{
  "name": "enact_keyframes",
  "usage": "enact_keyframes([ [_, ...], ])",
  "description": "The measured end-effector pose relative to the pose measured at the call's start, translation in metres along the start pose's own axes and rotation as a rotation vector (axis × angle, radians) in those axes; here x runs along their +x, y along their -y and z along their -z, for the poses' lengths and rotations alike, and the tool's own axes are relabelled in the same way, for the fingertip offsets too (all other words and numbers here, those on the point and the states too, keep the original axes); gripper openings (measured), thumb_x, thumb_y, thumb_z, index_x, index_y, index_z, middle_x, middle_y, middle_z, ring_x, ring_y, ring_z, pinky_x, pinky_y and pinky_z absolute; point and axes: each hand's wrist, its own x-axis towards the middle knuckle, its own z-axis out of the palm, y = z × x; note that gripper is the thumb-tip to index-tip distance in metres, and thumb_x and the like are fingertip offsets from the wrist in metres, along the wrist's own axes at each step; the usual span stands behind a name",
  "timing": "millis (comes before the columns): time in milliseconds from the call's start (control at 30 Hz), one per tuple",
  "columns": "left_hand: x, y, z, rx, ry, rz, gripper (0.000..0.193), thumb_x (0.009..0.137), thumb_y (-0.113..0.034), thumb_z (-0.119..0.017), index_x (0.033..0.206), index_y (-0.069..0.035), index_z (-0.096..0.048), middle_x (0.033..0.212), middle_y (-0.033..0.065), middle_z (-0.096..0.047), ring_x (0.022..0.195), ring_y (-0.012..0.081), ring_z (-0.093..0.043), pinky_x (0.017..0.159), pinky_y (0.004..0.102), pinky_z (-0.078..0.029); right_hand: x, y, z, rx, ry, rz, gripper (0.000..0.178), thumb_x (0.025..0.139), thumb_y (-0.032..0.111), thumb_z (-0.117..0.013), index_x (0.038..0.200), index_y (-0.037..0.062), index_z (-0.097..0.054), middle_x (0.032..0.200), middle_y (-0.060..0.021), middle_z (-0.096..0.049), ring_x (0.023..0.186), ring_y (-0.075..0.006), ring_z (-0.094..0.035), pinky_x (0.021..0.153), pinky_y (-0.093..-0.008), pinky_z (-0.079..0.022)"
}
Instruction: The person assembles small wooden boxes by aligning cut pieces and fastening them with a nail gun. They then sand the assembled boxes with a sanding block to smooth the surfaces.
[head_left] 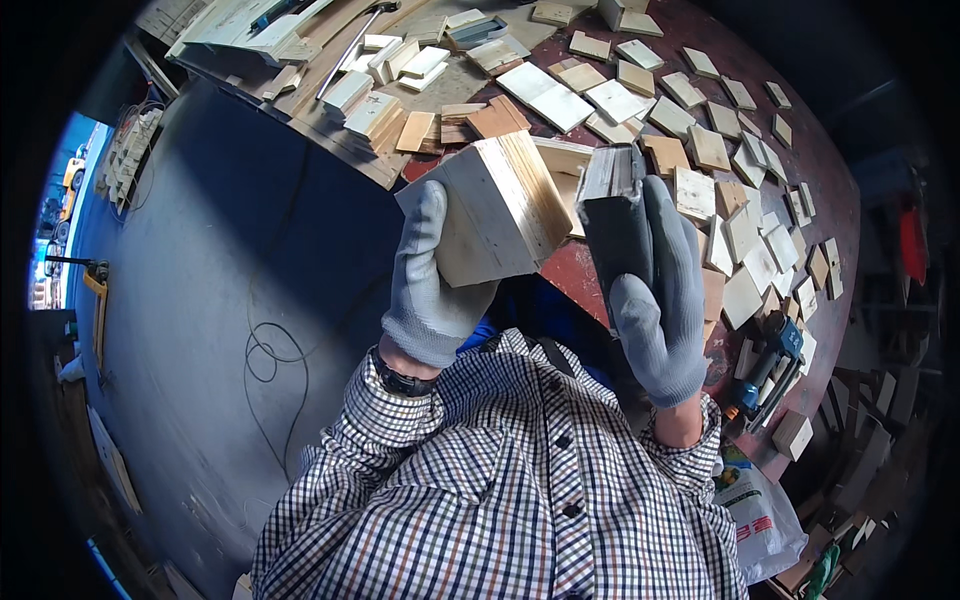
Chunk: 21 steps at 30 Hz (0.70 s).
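- Pale layered wooden block (490,215): held up by left gray-gloved grip (430,285).
- Right grip (655,305) clasps dark gray rectangular block (616,245).
- Flat wooden pieces (694,192) on red-brown desk (837,205): done or left, unclear.

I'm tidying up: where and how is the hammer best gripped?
Take the hammer near its handle's lower end, probably from the near side: that end lies closer to you, the head farther, and wood blocks stand along the right.
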Motion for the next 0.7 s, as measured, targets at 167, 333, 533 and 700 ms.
enact_keyframes([
  [167,0.000,0.001,-0.006,-0.034,-0.018,0.017,0.064,0.107,-0.055,-0.058,0.153,-0.012,-0.051,0.145,0.0104,-0.062,0.137,0.0246,-0.058,0.115,0.0479,-0.050,0.010,0.013,-0.011,-0.125,0.093,0.200,0.073,0.099,0.041,-0.069,0.157,0.0014,-0.048,0.141,-0.0305,-0.053,0.127,-0.0459,-0.057,0.111,-0.0522,-0.045],
  [333,-0.002,-0.001,0.011,-0.127,-0.077,0.032,0.067,0.100,-0.059,-0.068,0.152,-0.018,-0.054,0.149,0.0102,-0.061,0.138,0.0322,-0.056,0.113,0.0551,-0.046,0.005,-0.026,-0.012,0.009,0.069,-0.144,0.070,0.101,0.035,-0.064,0.157,-0.0031,-0.045,0.138,-0.0298,-0.056,0.124,-0.0427,-0.059,0.108,-0.0482,-0.047],
  [533,-0.004,0.001,0.001,0.009,-0.167,0.072,0.076,0.104,-0.066,-0.054,0.156,-0.010,-0.050,0.149,0.0114,-0.060,0.138,0.0289,-0.058,0.114,0.0504,-0.049,0.007,0.020,-0.025,-0.127,0.087,0.242,0.074,0.098,0.041,-0.070,0.157,0.0014,-0.048,0.143,-0.0313,-0.052,0.129,-0.0465,-0.055,0.111,-0.0530,-0.044],
  [700,-0.001,-0.001,0.018,0.003,-0.175,0.028,0.073,0.101,-0.067,-0.059,0.154,-0.016,-0.052,0.148,0.0110,-0.061,0.136,0.0344,-0.057,0.111,0.0543,-0.046,0.001,-0.043,-0.021,-0.069,0.112,-0.299,0.068,0.104,0.037,-0.063,0.156,-0.0026,-0.045,0.134,-0.0305,-0.059,0.121,-0.0447,-0.059,0.106,-0.0498,-0.048],
])
